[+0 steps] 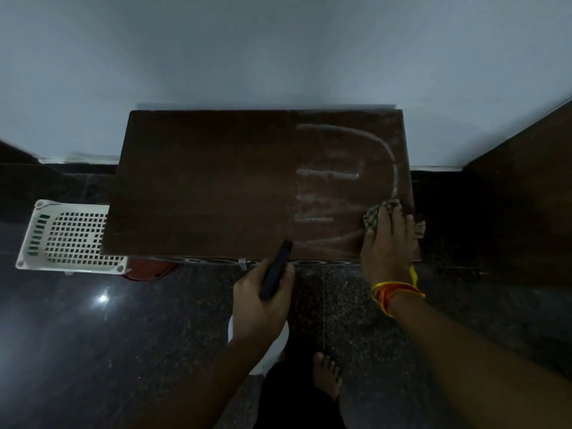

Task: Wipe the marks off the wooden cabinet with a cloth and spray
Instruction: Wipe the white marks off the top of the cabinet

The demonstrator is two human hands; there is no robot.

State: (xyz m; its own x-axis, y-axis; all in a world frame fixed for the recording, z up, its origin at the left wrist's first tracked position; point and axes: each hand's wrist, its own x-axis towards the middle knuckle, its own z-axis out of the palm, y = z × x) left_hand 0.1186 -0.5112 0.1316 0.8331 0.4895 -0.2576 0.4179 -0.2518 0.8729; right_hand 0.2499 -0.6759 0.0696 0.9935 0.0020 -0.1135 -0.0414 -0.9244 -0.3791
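The dark wooden cabinet top stands against the pale wall. White chalky marks streak its right half: a curved arc and a few short horizontal lines. My right hand presses a checked cloth flat on the top near the front right corner. My left hand grips a spray bottle just in front of the cabinet's front edge; its black nozzle points up over that edge, and the white body shows below my wrist.
A white perforated plastic basket sits on the dark polished floor left of the cabinet, with something red beside it. A dark wooden panel rises at the right. My bare foot stands on the floor below.
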